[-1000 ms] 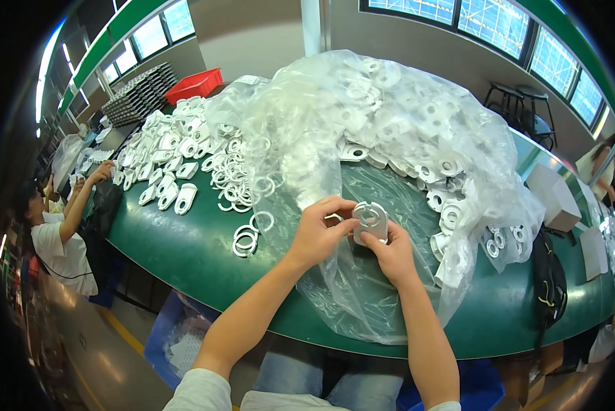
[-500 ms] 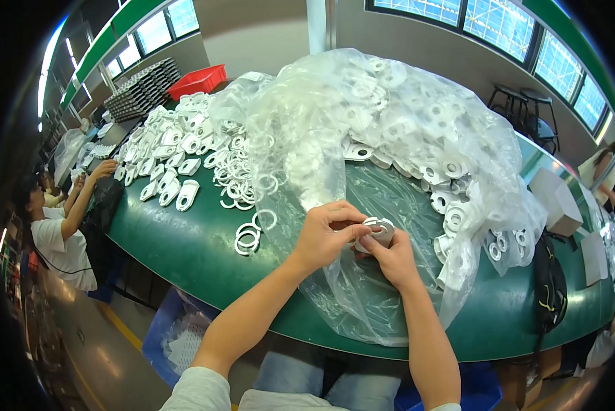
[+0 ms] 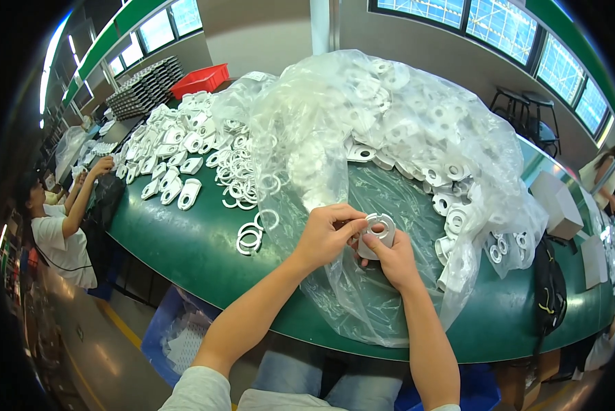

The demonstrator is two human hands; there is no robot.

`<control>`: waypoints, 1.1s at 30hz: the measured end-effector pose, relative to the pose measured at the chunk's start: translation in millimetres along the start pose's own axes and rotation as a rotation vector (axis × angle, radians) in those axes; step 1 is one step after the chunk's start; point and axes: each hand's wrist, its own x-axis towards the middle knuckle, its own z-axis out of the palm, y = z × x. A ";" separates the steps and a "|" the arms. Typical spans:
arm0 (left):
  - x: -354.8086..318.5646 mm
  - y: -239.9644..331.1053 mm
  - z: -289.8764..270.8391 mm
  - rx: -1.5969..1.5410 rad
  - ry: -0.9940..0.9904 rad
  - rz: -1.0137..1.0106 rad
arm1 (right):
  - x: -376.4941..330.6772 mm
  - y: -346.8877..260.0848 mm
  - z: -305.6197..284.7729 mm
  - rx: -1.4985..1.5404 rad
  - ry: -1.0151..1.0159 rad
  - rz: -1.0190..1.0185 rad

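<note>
My right hand (image 3: 394,259) grips a flat white plastic part (image 3: 374,255) with a rounded end and a round hole, its thumb on the face. A white open ring (image 3: 387,222) lies around the hole, its gap toward the top. My left hand (image 3: 328,236) is closed, thumb and forefinger pinching at the ring's left edge. Both hands are above a clear plastic sheet (image 3: 362,312) on the green table (image 3: 184,264). Left of them lie loose white rings (image 3: 249,241), with a bigger heap of rings (image 3: 237,175) farther back.
Finished-looking white parts (image 3: 170,140) are piled at the back left, near a red bin (image 3: 199,81). A large clear bag (image 3: 307,103) of white parts covers the middle and right. A blue bin (image 3: 158,329) stands below the table edge. Another person (image 3: 57,236) works at far left.
The white part has tilted up in my right hand, so its ringed face and hole now show more fully. My left fingers stay at the ring's edge.
</note>
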 end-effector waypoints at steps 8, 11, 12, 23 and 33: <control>-2.1 -3.8 7.6 0.114 0.123 0.071 | -0.6 -1.5 6.8 0.025 0.060 0.013; -2.0 -7.0 4.9 0.074 0.131 0.003 | 0.2 7.1 0.1 0.106 0.080 0.000; -1.0 -7.7 2.5 0.047 0.117 -0.009 | 2.1 12.2 -4.7 0.126 0.055 0.003; 0.1 -13.2 -2.6 0.093 0.147 0.030 | 2.8 8.0 0.5 0.095 -0.006 0.026; 1.9 -10.2 -1.7 -0.092 -0.045 -0.151 | -0.8 4.0 -2.0 0.025 0.039 -0.041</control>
